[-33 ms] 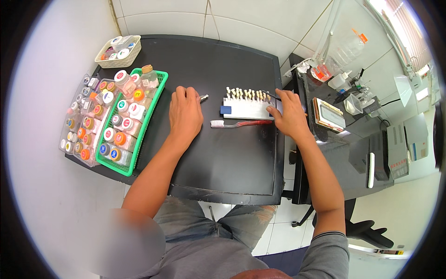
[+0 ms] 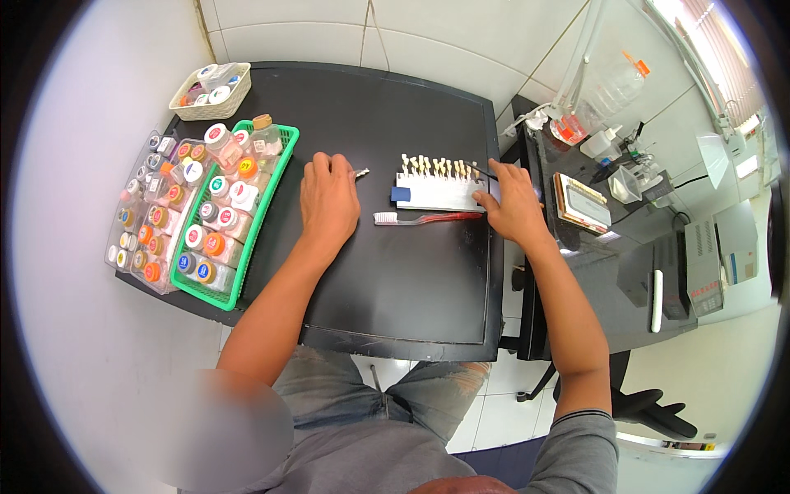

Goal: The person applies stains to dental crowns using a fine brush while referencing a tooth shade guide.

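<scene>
Left hand (image 2: 327, 200) flat, empty; right hand (image 2: 512, 202) gripping thin tool (image 2: 481, 170) (probably) beside shade guide (image 2: 436, 185).

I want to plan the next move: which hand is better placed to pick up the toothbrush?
Probably the right hand. It rests at the handle end of the toothbrush, beside the tooth shade guide. The left hand lies flat on the black table, a little off the bristle end.

Colour-capped jars (image 2: 216, 216) in green basket (image 2: 265, 221), left of table
</scene>
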A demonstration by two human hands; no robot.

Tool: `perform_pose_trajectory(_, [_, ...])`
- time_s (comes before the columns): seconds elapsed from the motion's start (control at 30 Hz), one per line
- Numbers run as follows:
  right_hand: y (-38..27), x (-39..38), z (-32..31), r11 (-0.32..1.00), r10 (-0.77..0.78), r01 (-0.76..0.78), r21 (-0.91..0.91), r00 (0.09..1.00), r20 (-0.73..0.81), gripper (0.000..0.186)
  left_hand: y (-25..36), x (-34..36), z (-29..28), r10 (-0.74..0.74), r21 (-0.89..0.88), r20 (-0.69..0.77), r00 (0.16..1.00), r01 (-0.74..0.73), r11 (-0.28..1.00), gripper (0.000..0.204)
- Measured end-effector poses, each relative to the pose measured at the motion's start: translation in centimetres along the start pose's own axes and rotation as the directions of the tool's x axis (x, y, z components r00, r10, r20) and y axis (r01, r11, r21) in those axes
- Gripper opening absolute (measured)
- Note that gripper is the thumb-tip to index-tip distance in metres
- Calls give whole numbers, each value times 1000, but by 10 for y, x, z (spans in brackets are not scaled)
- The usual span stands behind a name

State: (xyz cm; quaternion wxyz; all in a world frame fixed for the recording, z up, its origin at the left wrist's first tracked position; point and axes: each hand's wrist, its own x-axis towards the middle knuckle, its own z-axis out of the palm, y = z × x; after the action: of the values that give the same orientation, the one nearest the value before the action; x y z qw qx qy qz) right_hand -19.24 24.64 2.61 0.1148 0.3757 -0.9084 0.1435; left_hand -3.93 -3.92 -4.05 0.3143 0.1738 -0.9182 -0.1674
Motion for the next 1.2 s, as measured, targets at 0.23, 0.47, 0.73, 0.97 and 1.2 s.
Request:
perform_pose_trajectory(0.23, [-8,3,-2,997,62,-69,37,985,160,71,3,-1,-2,21,8,21,1000,-21,1000,16])
perform_pose_trajectory(0.47, [-14,6,-2,991,116,-126,44,977,178,83,21,-8,-8,195,-236,81,977,-171,957,38])
perform_pose_trajectory(0.73, [-18,3,-10,975,117,-131,180,990,84,107,27,-7,1,154,-397,112,982,-98,913,31])
perform_pose_trajectory(0.97, [-17,3,-24,958,-18,38,284,997,-73,106,46,1,-27,147,-767,216,965,75,637,24])
perform_pose_trajectory(1.2, [-37,-10,-82,931,-153,263,253,911,-384,45,44,-3,-29,213,-738,57,976,-103,668,22])
